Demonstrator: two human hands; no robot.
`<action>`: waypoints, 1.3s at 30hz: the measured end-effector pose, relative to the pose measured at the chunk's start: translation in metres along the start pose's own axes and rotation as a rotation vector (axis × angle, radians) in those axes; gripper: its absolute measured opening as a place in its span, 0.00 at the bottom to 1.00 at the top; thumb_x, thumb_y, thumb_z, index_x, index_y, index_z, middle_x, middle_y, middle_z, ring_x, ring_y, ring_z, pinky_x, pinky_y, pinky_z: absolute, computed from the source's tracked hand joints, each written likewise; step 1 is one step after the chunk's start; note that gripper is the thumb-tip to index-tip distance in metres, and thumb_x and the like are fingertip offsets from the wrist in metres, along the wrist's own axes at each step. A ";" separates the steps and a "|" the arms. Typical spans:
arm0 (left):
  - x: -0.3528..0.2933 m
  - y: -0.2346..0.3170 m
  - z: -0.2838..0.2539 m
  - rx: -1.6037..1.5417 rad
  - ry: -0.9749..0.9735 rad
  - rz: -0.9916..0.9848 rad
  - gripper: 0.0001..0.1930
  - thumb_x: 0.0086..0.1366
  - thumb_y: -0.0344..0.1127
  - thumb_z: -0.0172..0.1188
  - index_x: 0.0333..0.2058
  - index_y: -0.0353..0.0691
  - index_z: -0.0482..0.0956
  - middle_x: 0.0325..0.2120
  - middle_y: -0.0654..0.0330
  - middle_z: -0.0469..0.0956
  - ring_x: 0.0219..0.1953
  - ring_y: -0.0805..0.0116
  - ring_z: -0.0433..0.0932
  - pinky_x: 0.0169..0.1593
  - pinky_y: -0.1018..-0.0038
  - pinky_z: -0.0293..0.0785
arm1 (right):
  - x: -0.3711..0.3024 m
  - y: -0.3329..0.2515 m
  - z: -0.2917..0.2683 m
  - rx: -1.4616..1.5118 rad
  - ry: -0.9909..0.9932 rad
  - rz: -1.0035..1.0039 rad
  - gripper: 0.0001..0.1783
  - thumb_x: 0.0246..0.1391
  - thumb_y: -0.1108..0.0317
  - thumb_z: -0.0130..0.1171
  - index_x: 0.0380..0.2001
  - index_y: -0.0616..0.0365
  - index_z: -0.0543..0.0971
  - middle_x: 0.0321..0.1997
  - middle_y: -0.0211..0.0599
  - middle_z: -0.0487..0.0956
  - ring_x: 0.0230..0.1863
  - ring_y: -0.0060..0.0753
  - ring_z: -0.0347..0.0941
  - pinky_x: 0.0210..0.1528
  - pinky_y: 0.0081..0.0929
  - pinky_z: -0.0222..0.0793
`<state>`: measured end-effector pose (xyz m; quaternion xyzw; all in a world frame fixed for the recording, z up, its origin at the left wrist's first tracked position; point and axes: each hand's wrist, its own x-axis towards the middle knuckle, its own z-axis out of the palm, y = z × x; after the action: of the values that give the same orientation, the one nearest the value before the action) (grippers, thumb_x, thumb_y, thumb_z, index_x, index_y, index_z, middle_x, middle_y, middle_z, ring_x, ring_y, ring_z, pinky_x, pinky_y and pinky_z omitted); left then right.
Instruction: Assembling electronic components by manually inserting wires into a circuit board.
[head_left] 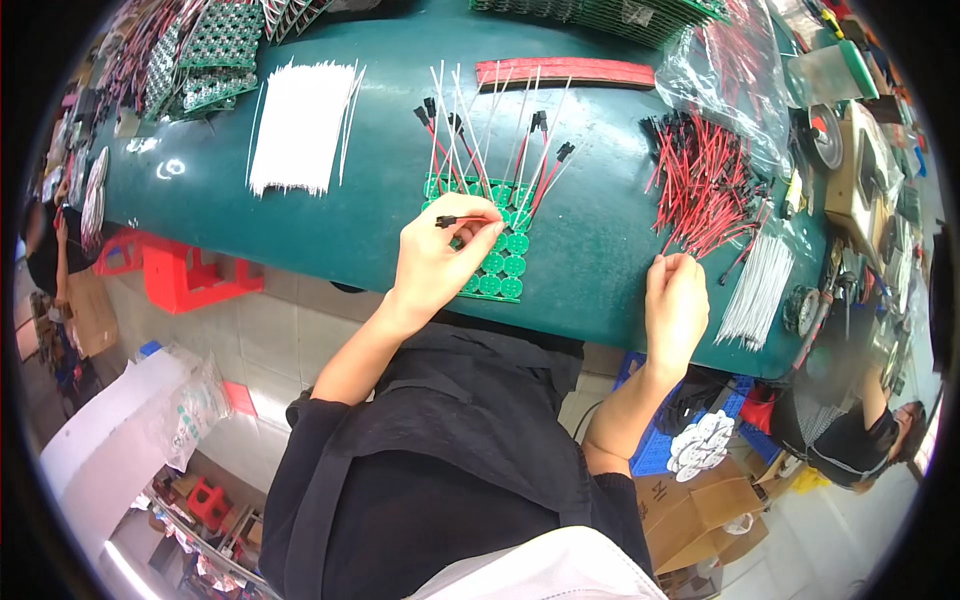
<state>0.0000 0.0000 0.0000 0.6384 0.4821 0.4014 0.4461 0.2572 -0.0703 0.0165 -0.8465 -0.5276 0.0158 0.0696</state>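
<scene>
My left hand is closed in a pinch on a short red and black wire lead with a black plug at its end. It is over a green circuit board panel of round sections, hiding part of it. From the far rows of the panel rise several white wires and wire leads with black plugs. Farther right, my right hand has its fingers pressed together at the near end of a pile of red and black wire leads. What its fingertips hold, if anything, is too small to make out.
A stack of white wires lies left on the green table. A red bar is behind the panel. More white wires lie right, near a clear bag. Green boards are stacked far left. Another person is at right.
</scene>
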 end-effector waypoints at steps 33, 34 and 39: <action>0.007 0.007 0.009 0.348 -0.007 0.147 0.09 0.57 0.27 0.67 0.35 0.37 0.76 0.27 0.60 0.77 0.24 0.72 0.78 0.27 0.76 0.75 | -0.046 -0.034 -0.003 1.725 -0.268 -0.055 0.04 0.63 0.79 0.50 0.39 0.66 0.67 0.30 0.47 0.79 0.24 0.28 0.77 0.25 0.19 0.75; 0.008 0.009 0.010 0.363 0.022 0.119 0.10 0.57 0.28 0.67 0.35 0.37 0.76 0.28 0.60 0.76 0.24 0.72 0.77 0.27 0.76 0.75 | -0.049 -0.037 0.001 1.719 -0.286 -0.061 0.04 0.63 0.79 0.51 0.39 0.66 0.67 0.30 0.47 0.79 0.25 0.27 0.77 0.26 0.19 0.75; 0.001 0.013 0.002 0.341 -0.015 0.099 0.15 0.56 0.30 0.69 0.41 0.38 0.76 0.31 0.61 0.75 0.24 0.75 0.75 0.28 0.78 0.74 | -0.056 -0.058 0.010 1.476 -0.217 -0.203 0.08 0.57 0.78 0.61 0.38 0.66 0.73 0.30 0.39 0.80 0.27 0.24 0.79 0.28 0.19 0.77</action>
<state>0.0055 -0.0009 0.0117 0.7308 0.5078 0.3303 0.3147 0.1799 -0.0944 0.0120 -0.5211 -0.4593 0.4420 0.5675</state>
